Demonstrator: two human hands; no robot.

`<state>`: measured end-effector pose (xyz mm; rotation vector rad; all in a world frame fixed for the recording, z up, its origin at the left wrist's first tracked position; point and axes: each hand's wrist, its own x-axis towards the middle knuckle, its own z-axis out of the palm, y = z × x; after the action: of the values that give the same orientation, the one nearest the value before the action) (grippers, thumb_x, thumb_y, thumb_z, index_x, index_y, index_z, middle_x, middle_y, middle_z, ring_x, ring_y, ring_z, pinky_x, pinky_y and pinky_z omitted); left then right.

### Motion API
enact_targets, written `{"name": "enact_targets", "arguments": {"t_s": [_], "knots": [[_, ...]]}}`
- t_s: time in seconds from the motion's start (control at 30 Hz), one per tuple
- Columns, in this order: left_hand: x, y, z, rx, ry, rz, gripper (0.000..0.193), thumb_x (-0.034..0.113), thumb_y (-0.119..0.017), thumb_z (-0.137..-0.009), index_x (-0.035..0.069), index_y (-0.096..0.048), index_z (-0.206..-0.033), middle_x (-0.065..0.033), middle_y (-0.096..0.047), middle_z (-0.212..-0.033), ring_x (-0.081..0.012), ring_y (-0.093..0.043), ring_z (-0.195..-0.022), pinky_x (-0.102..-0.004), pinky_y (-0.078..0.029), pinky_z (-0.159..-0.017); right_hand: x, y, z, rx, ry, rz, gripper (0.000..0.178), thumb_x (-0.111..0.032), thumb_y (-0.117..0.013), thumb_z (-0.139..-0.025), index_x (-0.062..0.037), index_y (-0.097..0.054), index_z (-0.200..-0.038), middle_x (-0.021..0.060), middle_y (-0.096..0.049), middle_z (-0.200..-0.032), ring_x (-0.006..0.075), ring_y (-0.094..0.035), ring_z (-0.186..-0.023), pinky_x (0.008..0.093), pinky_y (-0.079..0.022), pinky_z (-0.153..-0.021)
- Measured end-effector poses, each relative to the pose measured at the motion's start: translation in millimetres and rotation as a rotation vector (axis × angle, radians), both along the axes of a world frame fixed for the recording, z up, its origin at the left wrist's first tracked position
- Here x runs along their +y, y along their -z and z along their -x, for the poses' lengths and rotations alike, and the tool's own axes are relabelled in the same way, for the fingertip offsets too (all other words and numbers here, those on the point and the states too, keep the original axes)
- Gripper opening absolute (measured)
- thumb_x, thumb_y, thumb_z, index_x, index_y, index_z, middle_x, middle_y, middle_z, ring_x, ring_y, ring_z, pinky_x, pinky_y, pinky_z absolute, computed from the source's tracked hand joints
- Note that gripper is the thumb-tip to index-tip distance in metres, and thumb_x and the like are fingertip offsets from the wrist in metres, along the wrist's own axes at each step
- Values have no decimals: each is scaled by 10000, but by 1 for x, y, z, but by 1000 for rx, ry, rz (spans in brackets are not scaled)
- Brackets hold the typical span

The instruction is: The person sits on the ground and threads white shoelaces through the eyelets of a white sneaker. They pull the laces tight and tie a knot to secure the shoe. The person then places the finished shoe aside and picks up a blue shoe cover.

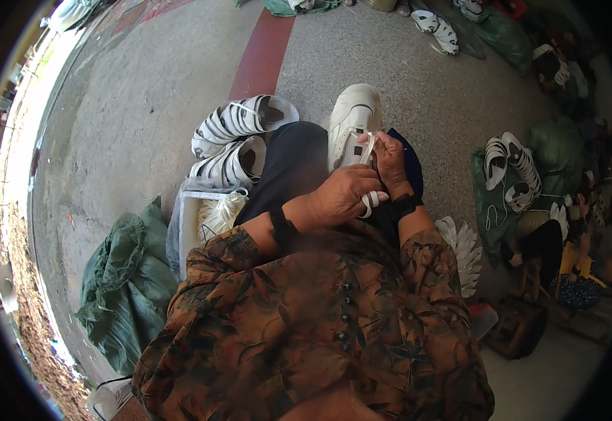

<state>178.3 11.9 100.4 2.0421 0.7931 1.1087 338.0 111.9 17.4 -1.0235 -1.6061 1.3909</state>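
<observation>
An off-white sneaker (355, 116) rests across my lap, its toe pointing away from me. My right hand (391, 160) is at its lace area, with finger and thumb pinched on a white shoelace (370, 147). Just below and to the left, my left hand (346, 191) is closed, and a loop of white lace hangs out under its fingers. The two hands nearly touch over the sneaker's opening, which they partly hide.
Left of my knee lie two nested rows of white-and-black shoes (230, 128) and a white box (191, 228) of laces. A green sack (125, 281) slumps nearby. White layered pieces (462, 256) stand at my right. Farther right are more shoes (509, 165) and a seated person (576, 274).
</observation>
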Motion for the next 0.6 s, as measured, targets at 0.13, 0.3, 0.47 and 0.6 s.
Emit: {"name": "enact_targets", "arguments": {"t_s": [0.13,0.3,0.47,0.6], "knots": [[1,2,2,-87,-10,24,204,178,-581,-879,-15,-573,-812,-140,-576,-838,-321,-562,-824,-387,-452,-735,-2,-1,1,19,56,-97,205,-172,-517,-931,-18,-625,-850,0,-529,-664,49,-429,-566,203,-363,-525],[-5,-7,43,-246,-62,257,384,320,-474,-950,-7,-574,-775,-125,-609,-1021,-233,-565,-972,-353,-440,-860,-23,-10,-40,195,281,-222,333,-189,-499,-938,-45,-444,-643,-3,-400,-604,98,-387,-579,248,-330,-556],[-24,46,146,-1041,-183,545,418,413,-451,-946,90,-451,-681,-157,-584,-858,-222,-549,-720,-319,-455,-640,-48,16,-149,432,566,86,340,-180,-506,-915,-103,-385,-607,15,-364,-584,120,-381,-570,262,-293,-533],[-59,145,238,-1410,-639,802,315,333,-441,-967,90,-497,-775,-82,-555,-777,-184,-527,-678,-281,-443,-610,-59,29,-208,68,559,572,273,-181,-550,-876,-64,-490,-637,84,-496,-622,181,-507,-613,305,-375,-542]]}}
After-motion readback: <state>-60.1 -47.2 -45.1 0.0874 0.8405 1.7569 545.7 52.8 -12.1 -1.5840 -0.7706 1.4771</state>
